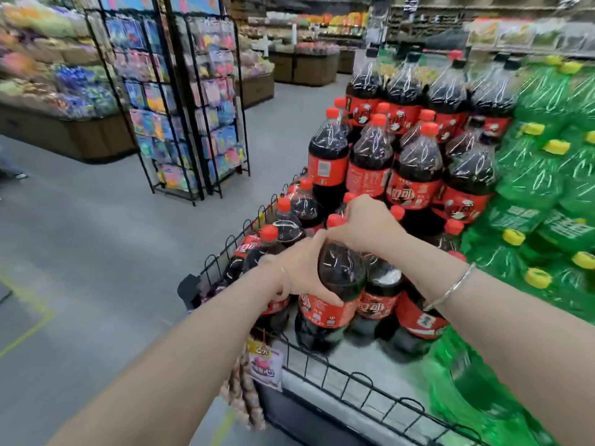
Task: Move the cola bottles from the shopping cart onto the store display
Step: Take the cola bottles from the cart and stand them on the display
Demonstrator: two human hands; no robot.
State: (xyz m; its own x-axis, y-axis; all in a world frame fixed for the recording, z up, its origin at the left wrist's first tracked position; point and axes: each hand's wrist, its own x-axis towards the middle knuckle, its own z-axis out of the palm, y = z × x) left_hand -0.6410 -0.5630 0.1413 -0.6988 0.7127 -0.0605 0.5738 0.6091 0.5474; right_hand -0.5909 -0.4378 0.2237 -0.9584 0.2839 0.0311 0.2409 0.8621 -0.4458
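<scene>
Both hands hold one cola bottle [338, 278]: left hand [301, 273] wraps its body, right hand [367, 222] grips the neck. Set it upright near the display's [363, 378] front edge.

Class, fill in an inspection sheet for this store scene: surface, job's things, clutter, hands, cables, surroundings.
Surface: display shelf, wire-railed, pale, partly bare.
Job's things: held cola bottle, upright over shelf; stacked cola bottles behind.
Clutter: hanging snack packs at shelf corner.
Hands: left hand grips the bottle's body; right hand grips near its neck.
Cables: nothing seen.
Surroundings: green soda bottles on the right; wire card racks; grey floor.
</scene>
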